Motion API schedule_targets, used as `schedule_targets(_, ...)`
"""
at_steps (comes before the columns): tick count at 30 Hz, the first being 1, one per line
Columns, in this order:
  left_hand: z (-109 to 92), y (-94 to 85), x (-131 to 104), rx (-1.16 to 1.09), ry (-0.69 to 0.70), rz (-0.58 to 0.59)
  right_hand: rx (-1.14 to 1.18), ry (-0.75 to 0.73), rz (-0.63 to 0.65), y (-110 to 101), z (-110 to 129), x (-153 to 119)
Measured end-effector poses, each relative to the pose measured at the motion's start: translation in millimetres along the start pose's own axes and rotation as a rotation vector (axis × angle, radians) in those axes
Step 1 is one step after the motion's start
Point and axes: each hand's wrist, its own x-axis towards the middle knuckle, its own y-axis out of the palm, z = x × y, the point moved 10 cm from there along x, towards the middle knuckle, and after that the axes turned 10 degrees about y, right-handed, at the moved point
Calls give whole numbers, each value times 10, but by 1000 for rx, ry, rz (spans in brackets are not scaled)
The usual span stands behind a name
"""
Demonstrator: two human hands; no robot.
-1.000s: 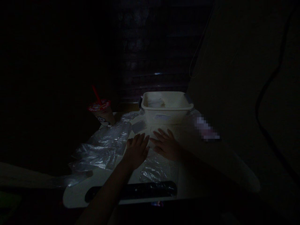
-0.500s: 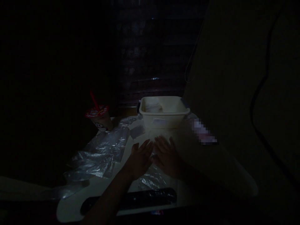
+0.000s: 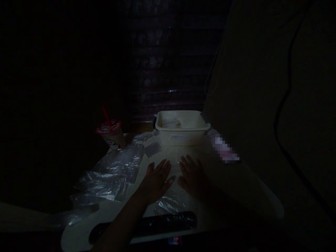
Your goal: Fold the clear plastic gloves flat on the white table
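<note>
Both hands lie palm down on a clear plastic bag (image 3: 172, 203) spread on the pale tabletop (image 3: 210, 210). My left hand (image 3: 157, 180) has its fingers stretched forward and its thumb pointing right. A small gap to its right, my right hand (image 3: 193, 176) rests with its fingers spread. Neither hand grips anything. Just beyond the fingertips stands a cream plastic bin (image 3: 183, 137) with some pale, see-through material inside it. The dim light hides the bag's far edges.
On the left lie several crinkled clear plastic bags (image 3: 105, 185). A drink cup (image 3: 114, 138) with a red straw stands behind them. A small grey flat piece (image 3: 152, 149) lies left of the bin. A dark slot (image 3: 165, 224) runs along the near table edge. A blurred-out item (image 3: 224, 149) lies right.
My right hand has moved a little to the right, away from my left hand, so a gap has opened between them. The view has shifted slightly.
</note>
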Motion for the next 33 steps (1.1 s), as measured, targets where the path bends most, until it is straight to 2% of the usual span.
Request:
schedule_targets(10,28,23,5,7,-19,15,-51,70,6,-10,-225,35)
schedule_targets(17,26,38,-8,-39,-36,23,21,-5,79,52,-169,-34)
schedule_targets(20,59,-12,-17,-99,-51,-16,40,11,95,-1,-184,-30)
schedule_targets(22,115,-94,-37,-167,-69,-86,77,-19,94,-101,-159,-68)
schedule_targets(25,200,-289,-118,-261,-101,-241,169,-195,94,-290,23,-286)
schedule_targets(28,157,-453,-246,-331,-105,-331,250,-352,86,-425,231,-633)
schedule_targets(33,9,-531,-531,-421,-205,-347,234,-354,67,-370,368,-971)
